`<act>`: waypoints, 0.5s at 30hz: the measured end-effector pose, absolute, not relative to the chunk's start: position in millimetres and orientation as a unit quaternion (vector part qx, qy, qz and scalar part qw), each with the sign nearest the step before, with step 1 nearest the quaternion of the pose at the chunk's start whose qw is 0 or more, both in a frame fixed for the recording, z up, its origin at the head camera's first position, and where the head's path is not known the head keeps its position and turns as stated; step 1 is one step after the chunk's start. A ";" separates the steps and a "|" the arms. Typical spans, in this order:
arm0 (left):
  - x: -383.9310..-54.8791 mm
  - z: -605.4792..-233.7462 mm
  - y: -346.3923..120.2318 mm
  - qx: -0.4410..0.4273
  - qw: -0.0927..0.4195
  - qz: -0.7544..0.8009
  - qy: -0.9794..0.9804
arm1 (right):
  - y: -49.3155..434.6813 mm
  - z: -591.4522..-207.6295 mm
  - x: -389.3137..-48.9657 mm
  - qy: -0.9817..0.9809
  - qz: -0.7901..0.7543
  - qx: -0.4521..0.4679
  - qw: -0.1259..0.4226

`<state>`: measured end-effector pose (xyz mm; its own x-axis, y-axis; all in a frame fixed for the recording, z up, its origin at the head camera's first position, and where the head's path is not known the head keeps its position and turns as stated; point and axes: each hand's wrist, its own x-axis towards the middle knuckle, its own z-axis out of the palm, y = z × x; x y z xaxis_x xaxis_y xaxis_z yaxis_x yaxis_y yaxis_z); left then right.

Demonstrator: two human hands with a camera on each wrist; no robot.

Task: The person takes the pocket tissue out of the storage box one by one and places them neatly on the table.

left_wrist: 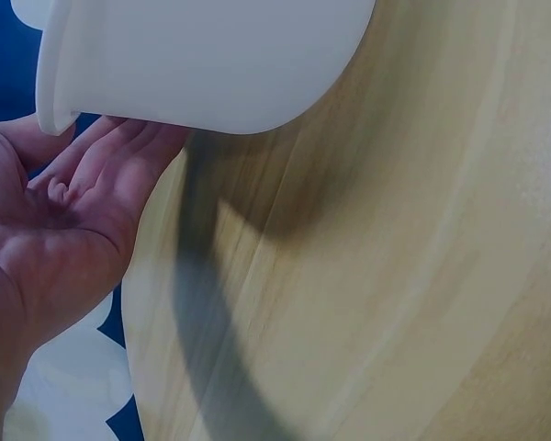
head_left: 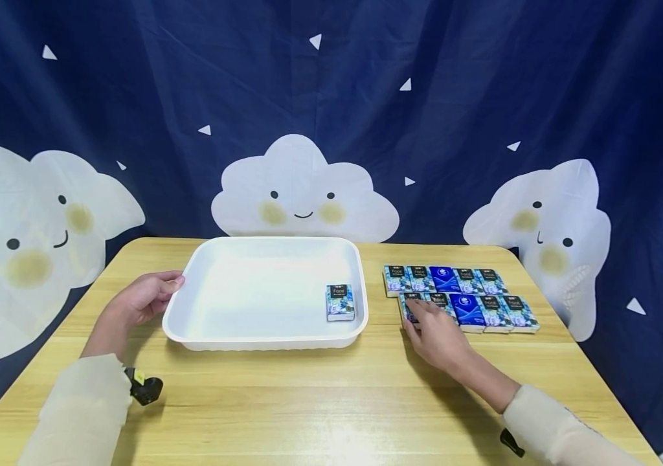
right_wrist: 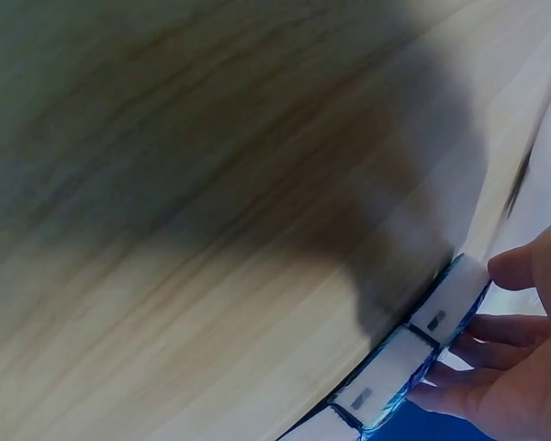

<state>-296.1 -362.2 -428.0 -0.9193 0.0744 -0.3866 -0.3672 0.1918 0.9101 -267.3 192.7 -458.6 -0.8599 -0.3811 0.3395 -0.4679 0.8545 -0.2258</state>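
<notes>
My left hand [head_left: 147, 296] holds the left rim of a large white plastic tray [head_left: 261, 341]. In the left wrist view its thumb lies at the outside of the rim, the fingers reaching under it. One blue floral tissue pack [head_left: 340, 303] lies inside the tray at the right. My right hand [head_left: 439, 333] rests over the left end of the front row of tissue packs [head_left: 494, 312]. Its fingers lie on the top of the end pack [right_wrist: 455, 299], the thumb at that pack's outer end; the pack still sits in line with its neighbours.
Behind the front row lies a second row of tissue packs [head_left: 468, 281], one plain blue pack [head_left: 444, 279] among the floral ones. The wooden table [head_left: 285, 401] ends at a dark blue curtain [head_left: 454, 129] with cloud faces.
</notes>
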 end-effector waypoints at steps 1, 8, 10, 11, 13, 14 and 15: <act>-296.0 -428.1 -362.1 -0.097 0.176 0.629 0.751 | 192.8 -458.4 -267.5 -0.952 0.155 0.223 0.142; -295.7 -427.4 -362.5 -0.099 0.179 0.634 0.746 | 193.5 -458.4 -268.8 -0.951 0.159 0.224 0.140; -295.7 -427.4 -362.5 -0.100 0.179 0.634 0.746 | 193.6 -459.0 -268.9 -0.951 0.158 0.224 0.143; -295.9 -427.4 -362.7 -0.100 0.179 0.635 0.745 | 193.7 -459.4 -269.1 -0.951 0.158 0.224 0.145; -296.1 -427.7 -363.3 -0.100 0.179 0.635 0.745 | 193.6 -459.7 -269.2 -0.950 0.158 0.225 0.147; -296.3 -428.1 -363.7 -0.100 0.179 0.635 0.745 | 193.6 -459.8 -269.4 -0.950 0.158 0.226 0.148; -296.3 -428.3 -364.0 -0.100 0.179 0.634 0.746 | 193.5 -459.8 -269.6 -0.950 0.158 0.226 0.148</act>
